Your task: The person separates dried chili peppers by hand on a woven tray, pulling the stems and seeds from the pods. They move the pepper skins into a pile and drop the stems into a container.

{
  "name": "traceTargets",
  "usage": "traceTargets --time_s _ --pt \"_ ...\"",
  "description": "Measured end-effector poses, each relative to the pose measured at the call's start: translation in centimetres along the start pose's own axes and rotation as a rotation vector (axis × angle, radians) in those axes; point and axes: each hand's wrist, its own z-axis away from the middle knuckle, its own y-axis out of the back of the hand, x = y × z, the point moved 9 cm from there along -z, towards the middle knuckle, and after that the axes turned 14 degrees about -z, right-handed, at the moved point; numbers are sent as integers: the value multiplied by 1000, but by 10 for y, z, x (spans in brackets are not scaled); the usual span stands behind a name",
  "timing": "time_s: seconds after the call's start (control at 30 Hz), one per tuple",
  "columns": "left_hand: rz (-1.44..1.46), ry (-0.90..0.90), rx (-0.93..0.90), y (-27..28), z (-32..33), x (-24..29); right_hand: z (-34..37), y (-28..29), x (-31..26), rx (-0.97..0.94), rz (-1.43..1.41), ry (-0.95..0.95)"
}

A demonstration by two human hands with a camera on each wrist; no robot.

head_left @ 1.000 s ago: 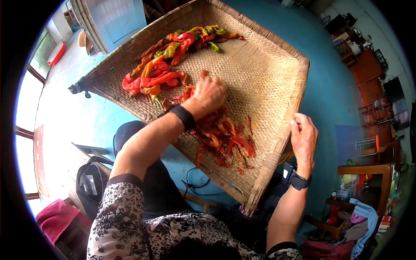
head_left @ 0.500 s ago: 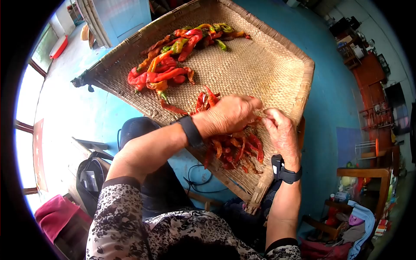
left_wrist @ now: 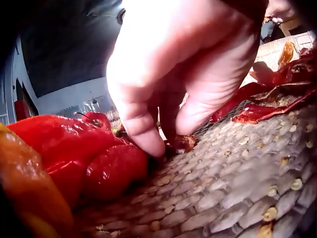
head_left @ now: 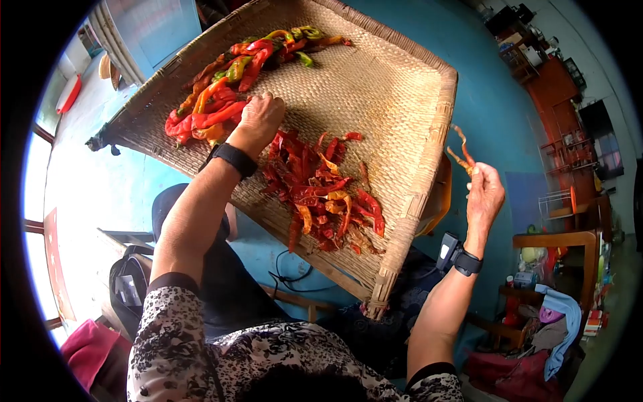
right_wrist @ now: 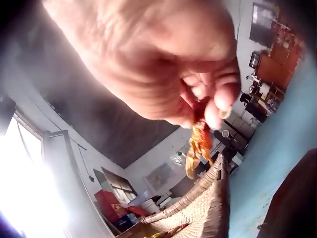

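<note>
A large woven basket tray [head_left: 395, 100] holds two groups of peppers. My left hand [head_left: 262, 120] is down at the near end of the fresh red, orange and green peppers [head_left: 224, 100]. In the left wrist view, its thumb and fingers pinch a small dark red dried pepper [left_wrist: 182, 143] against the weave, beside a glossy red pepper [left_wrist: 116, 168]. My right hand [head_left: 485, 197] is outside the tray's right rim and pinches shrivelled orange-red dried peppers [head_left: 462, 151], which also hang from its fingers [right_wrist: 222, 99] in the right wrist view. A heap of dried red peppers [head_left: 321, 194] lies nearer the body.
Loose seeds [left_wrist: 270, 213] are scattered on the weave. Beyond the right rim is blue floor [head_left: 482, 100], with a yellow-edged container [head_left: 439, 201] partly under the tray. A wooden chair [head_left: 556, 241] piled with cloths stands at right. A black bag [head_left: 130, 285] sits at left.
The hands met over the dried heap half a second ago. Since then, the left has moved left to the fresh peppers, and the right has swung out past the rim carrying dried peppers.
</note>
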Motion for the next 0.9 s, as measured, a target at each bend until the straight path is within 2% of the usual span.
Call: traceTargets --time_s 0.03,0.07,0.1,0.13,0.2,0.27,0.33,0.43,0.47,0.57,0.63,0.73,0.8,0.83,0.87,0.9 --pt "-19 -82 54 -1 -1 7 -1 0 8 -48 186 1" --pt "-19 -85 53 6 1 9 0 -3 15 -98 371 1" --pt "93 -83 126 26 6 13 4 -8 15 -129 400 32" --pt "207 -81 198 44 8 16 9 -15 3 -148 430 161" --pt "405 -22 225 66 8 20 16 -30 -26 -164 313 251" --pt "716 -179 400 98 11 39 26 -53 -47 -238 191 248" --pt "936 -282 365 133 23 56 44 -88 -70 -399 68 192" --pt "1137 -405 355 150 30 82 75 -139 -80 -713 1 269" --pt "1216 -422 322 149 30 89 78 -146 -86 -743 -31 248" --pt "1278 -409 293 145 25 99 78 -158 -78 -779 0 274" --pt "1273 -403 310 143 23 102 73 -155 -77 -737 43 216" --pt "1365 -341 230 135 19 104 77 -154 -77 -768 -64 148" --pt "1422 -319 112 130 16 109 77 -149 -70 -742 -17 194" --pt "1435 -326 -47 123 16 115 74 -141 -73 -669 -8 264" --pt "1434 -336 -45 120 15 116 72 -133 -78 -594 3 334" --pt "1257 -351 101 121 13 113 68 -119 -81 -477 40 398"
